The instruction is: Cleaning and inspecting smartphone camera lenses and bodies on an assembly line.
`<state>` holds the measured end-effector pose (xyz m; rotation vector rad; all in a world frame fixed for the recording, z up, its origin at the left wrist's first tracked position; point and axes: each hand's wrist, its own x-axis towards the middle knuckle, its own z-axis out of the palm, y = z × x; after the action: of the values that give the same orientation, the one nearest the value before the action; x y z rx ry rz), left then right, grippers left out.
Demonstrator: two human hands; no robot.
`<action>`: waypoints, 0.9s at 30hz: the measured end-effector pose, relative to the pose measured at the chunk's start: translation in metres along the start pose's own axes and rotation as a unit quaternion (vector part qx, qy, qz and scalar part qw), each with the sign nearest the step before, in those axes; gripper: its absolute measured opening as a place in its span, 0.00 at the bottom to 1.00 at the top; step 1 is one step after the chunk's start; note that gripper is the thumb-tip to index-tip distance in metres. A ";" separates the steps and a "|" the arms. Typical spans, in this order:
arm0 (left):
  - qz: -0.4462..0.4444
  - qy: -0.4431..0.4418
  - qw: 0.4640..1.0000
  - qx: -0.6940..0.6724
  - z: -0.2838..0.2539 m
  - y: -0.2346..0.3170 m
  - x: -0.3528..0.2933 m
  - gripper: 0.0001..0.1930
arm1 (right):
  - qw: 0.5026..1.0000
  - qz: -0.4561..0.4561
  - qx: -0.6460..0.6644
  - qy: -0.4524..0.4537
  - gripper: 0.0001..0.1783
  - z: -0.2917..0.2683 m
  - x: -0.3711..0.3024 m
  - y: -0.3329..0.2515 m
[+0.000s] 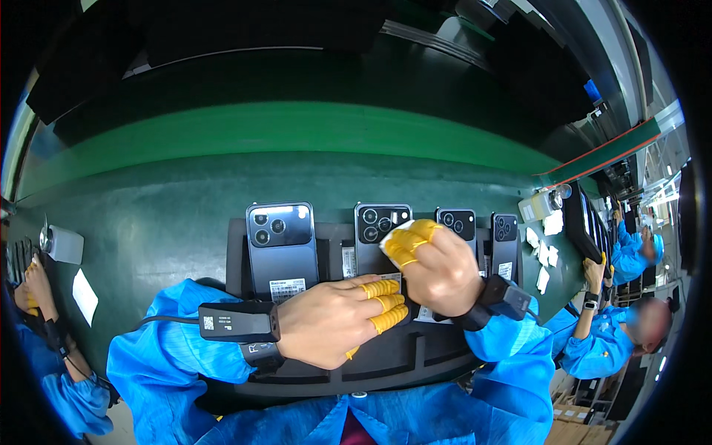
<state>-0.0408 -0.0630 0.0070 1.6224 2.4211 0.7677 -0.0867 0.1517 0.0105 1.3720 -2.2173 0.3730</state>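
Several dark blue smartphones lie back up in a black foam tray (pixel 386 371): a left phone (pixel 278 259), a second phone (pixel 366 256), a third phone (pixel 455 222) and a right phone (pixel 505 237). Yellow finger cots cover fingers of both hands. My left hand (pixel 326 322) lies across the second phone's lower part, fingers stretched out flat. Closed around a folded white wipe (pixel 389 236), my right hand (pixel 437 271) is at that phone's upper right, beside its camera block. The right hand hides part of the second and third phones.
A green work surface (pixel 178 200) surrounds the tray. A dispenser bottle (pixel 65 245) and a white sheet (pixel 85 297) are at left. Another bottle (pixel 535 208) and crumpled white wipes (pixel 544 252) lie at right. Co-workers in blue sit on both sides; one's hand (pixel 593 273) touches a black tray (pixel 584 222).
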 end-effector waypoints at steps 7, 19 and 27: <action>0.009 -0.009 1.000 0.016 0.000 0.000 -0.002 0.36 | 0.994 0.074 -0.019 -0.074 0.13 -0.034 -0.013 0.008; 0.014 0.006 1.000 0.002 0.002 0.000 0.000 0.34 | 0.996 0.081 -0.019 -0.036 0.17 -0.013 -0.001 0.005; 0.015 -0.008 1.000 0.007 0.000 -0.001 -0.004 0.34 | 0.991 0.114 0.025 -0.071 0.16 -0.038 -0.020 -0.017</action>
<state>-0.0399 -0.0664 0.0064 1.6681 2.4006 0.7409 -0.0534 0.1772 0.0308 1.2050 -2.5077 0.4259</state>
